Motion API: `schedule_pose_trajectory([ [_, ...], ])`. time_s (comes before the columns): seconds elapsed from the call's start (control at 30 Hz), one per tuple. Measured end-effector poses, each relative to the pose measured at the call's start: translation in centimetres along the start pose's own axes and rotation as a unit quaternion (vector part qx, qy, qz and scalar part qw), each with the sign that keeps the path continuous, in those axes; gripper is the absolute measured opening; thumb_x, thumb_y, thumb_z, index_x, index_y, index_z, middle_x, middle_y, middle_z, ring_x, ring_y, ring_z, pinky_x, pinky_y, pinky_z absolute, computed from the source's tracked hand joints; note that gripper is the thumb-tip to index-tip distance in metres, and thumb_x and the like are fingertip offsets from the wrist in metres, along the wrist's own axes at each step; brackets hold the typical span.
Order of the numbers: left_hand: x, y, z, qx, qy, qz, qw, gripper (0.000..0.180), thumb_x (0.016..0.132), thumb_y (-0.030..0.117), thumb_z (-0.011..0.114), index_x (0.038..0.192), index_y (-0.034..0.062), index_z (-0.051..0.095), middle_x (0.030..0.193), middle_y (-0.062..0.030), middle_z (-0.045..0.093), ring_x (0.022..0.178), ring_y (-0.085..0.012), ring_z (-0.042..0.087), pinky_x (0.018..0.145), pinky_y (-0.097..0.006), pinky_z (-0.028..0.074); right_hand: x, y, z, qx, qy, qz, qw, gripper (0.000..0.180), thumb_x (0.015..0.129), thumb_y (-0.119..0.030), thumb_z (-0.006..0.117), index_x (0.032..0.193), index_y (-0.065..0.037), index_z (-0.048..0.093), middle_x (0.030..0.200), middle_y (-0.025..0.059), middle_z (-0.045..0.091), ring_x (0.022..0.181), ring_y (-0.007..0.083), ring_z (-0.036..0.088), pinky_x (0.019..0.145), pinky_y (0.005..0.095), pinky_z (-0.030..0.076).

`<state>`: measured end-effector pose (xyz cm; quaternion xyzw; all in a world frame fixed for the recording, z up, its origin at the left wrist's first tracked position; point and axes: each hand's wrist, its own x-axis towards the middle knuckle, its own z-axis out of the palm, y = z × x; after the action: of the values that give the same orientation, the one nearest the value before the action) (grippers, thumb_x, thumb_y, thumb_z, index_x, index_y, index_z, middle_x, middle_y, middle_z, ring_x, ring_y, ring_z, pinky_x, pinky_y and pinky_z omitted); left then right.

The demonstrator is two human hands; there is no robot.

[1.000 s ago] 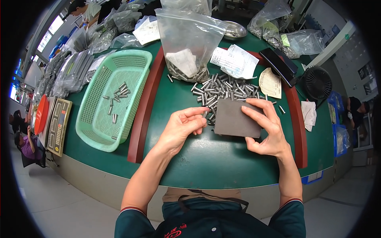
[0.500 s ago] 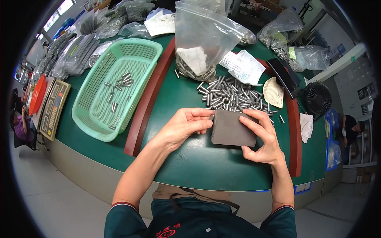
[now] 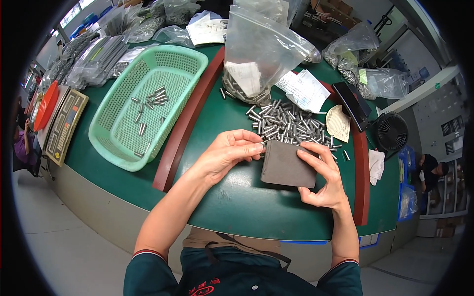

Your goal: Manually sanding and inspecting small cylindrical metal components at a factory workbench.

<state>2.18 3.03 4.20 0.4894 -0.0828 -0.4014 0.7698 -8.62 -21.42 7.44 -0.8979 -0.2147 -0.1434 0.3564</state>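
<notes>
A dark grey flat block (image 3: pixel 287 165) lies on the green table (image 3: pixel 247 207) just in front of a heap of small metal pins (image 3: pixel 286 124). My right hand (image 3: pixel 323 180) holds the block by its right edge, fingers over the top and thumb below. My left hand (image 3: pixel 229 152) rests at the block's left edge with its fingertips pinched together; something small may sit between them, but I cannot tell. A green plastic basket (image 3: pixel 123 143) at the left holds several more pins (image 3: pixel 148 106).
A clear bag with pins (image 3: pixel 256 54) stands behind the heap, with paper slips (image 3: pixel 303 89) and a black phone (image 3: pixel 351 102) beside it. A small black fan (image 3: pixel 390 132) sits at the right. More bags crowd the back. A counting scale (image 3: pixel 64 126) stands far left. Another person (image 3: pixel 432 167) sits at the right edge.
My head has come closer and the view has shifted. Both hands stay at the grey block; the left fingertips have drawn in to its left edge.
</notes>
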Motion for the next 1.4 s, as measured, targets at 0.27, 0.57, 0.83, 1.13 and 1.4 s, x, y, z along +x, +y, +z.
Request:
schedule_pose_trajectory([
  [0.27, 0.0, 0.0, 0.1, -0.038, -0.009, 0.003, 0.999, 0.027, 0.087, 0.014, 0.069, 0.109, 0.0004, 0.063, 0.095, -0.0093, 0.066, 0.079, -0.0109, 0.059, 0.076, -0.023, 0.049, -0.1, -0.1, 0.0, 0.005, 0.006, 0.001, 1.0, 0.068, 0.053, -0.009, 0.069, 0.12, -0.002, 0.061, 0.125, 0.0164, 0.054, 0.112, 0.0321, 0.054, 0.095, 0.0407, 0.045],
  [0.57, 0.2, -0.4, 0.1, -0.034, 0.025, 0.011, 0.999, 0.027, 0.087, 0.014, 0.069, 0.108, -0.0011, 0.063, 0.092, -0.0078, 0.065, 0.079, -0.0108, 0.059, 0.076, -0.023, 0.05, 0.0, -0.3, 0.5, -0.007, 0.009, -0.003, 1.0, 0.068, 0.052, -0.01, 0.07, 0.12, -0.002, 0.062, 0.125, 0.0168, 0.055, 0.111, 0.0323, 0.055, 0.094, 0.0404, 0.045],
  [0.83, 0.3, -0.4, 0.3, 0.0, 0.052, 0.01, 0.999, 0.029, 0.085, 0.016, 0.072, 0.107, -0.0004, 0.062, 0.089, -0.0052, 0.065, 0.079, -0.0109, 0.059, 0.074, -0.023, 0.047, -0.1, -0.4, 0.8, -0.001, 0.007, -0.005, 1.0, 0.069, 0.052, -0.01, 0.071, 0.12, -0.002, 0.062, 0.124, 0.0172, 0.054, 0.108, 0.0326, 0.056, 0.092, 0.0399, 0.046],
  [1.13, 0.3, -0.5, 0.4, 0.042, 0.078, 0.007, 0.996, 0.028, 0.082, 0.016, 0.074, 0.103, 0.0004, 0.064, 0.086, -0.0027, 0.065, 0.077, -0.0101, 0.058, 0.072, -0.022, 0.046, 0.1, -0.7, 1.0, -0.032, 0.004, -0.018, 0.999, 0.069, 0.051, -0.011, 0.072, 0.119, -0.003, 0.063, 0.122, 0.0175, 0.055, 0.104, 0.0328, 0.056, 0.087, 0.0398, 0.047],
  [1.4, 0.4, -0.7, 0.4, 0.021, 0.076, 0.0, 0.997, 0.027, 0.081, 0.014, 0.074, 0.102, -0.0004, 0.066, 0.084, -0.0026, 0.065, 0.075, -0.009, 0.056, 0.071, -0.022, 0.046, 0.0, -0.6, 1.1, -0.047, 0.007, -0.032, 0.998, 0.069, 0.049, -0.012, 0.072, 0.117, -0.002, 0.064, 0.119, 0.0176, 0.055, 0.1, 0.0335, 0.056, 0.087, 0.0404, 0.046],
])
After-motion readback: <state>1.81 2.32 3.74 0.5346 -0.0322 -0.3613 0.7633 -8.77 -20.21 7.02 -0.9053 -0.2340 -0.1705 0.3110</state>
